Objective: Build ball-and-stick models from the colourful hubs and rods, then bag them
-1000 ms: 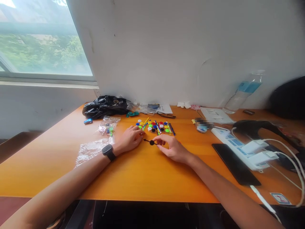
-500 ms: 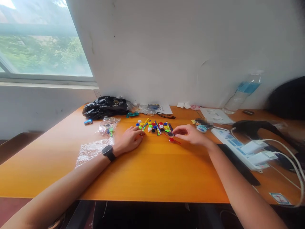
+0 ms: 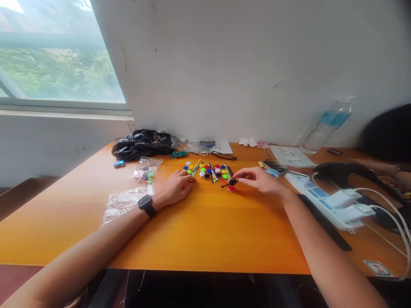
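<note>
My left hand [image 3: 175, 187], with a black watch at the wrist, rests on the table. Its fingers are loosely bent and apart from the thumb, with nothing visible in them, just left of the coloured pieces. My right hand [image 3: 259, 180] pinches at the edge of a small black disc [image 3: 232, 182] with thin dark arms sticking out. Under and beside that disc lies a red piece [image 3: 230, 188], partly covered. Several small round discs [image 3: 207, 175] in white, yellow, red, blue, green and black lie between my hands, with coloured sticks [image 3: 212, 172] among them.
Clear plastic bags [image 3: 123, 205] lie left, one with small coloured pieces. A black plastic bag [image 3: 138, 145] sits at the back left. To the right are a white power strip [image 3: 316, 196] with chargers, a clear bottle [image 3: 327, 128] and a blurred person's arm [image 3: 382, 166].
The black disc under my right fingers has turned, and its dark arms now show. My left hand stays put. A person's arm has appeared at the far right.
</note>
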The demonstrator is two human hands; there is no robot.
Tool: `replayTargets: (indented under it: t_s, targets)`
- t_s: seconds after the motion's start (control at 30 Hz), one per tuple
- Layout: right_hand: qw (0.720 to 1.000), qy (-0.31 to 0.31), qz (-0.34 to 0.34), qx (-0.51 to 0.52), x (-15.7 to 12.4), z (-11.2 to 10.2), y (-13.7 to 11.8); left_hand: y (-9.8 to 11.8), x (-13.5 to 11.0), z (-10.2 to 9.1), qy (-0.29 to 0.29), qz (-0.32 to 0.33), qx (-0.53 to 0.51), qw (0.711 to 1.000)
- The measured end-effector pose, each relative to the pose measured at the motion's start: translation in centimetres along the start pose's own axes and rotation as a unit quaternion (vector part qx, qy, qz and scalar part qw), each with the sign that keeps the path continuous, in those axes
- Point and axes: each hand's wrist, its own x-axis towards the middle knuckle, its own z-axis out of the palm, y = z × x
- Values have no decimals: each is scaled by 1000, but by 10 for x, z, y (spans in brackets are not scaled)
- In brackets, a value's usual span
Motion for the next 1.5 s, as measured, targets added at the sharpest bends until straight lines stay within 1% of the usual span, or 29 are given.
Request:
replayTargets:
  t_s: [0.1,0.2,0.33,0.4,0.47,0.6,0.8,0.93,1.0,1.13,1.27,1.37,1.5]
  targets:
    - [1000,-10,6,10,-1,-1,0,1,0,-1,-3,0,6,1000]
    - [999,-6,18,50,0,0,0,0,0,-1,-3,0,6,1000]
    - [992,7,70,104,2,8,2,0,0,0,-2,-2,3,1000]
    - [989,21,95,114,4,13,3,0,-1,0,-1,-4,4,1000]
    - [987,31,105,116,5,17,5,0,0,1,0,-5,5,1000]
    - [989,36,100,101,7,20,8,-1,0,1,0,-2,4,1000]
    - [993,40,97,60,8,17,11,-2,-1,1,0,-1,3,1000]
    - [993,81,81,1,9,14,9,-1,-1,1,2,-4,4,1000]
    - [994,91,65,-20,9,13,8,-1,0,0,1,-6,4,1000]
    - [997,58,6,-45,6,21,0,2,0,-2,-1,-7,-7,1000]
    - [998,-8,-50,-48,0,34,-5,2,0,-3,-2,-6,-11,1000]
    - [996,-45,-63,-40,-1,39,-4,1,-1,-2,0,-4,0,1000]
    - [994,-40,-57,-80,0,37,-1,-1,-1,1,2,1,12,1000]
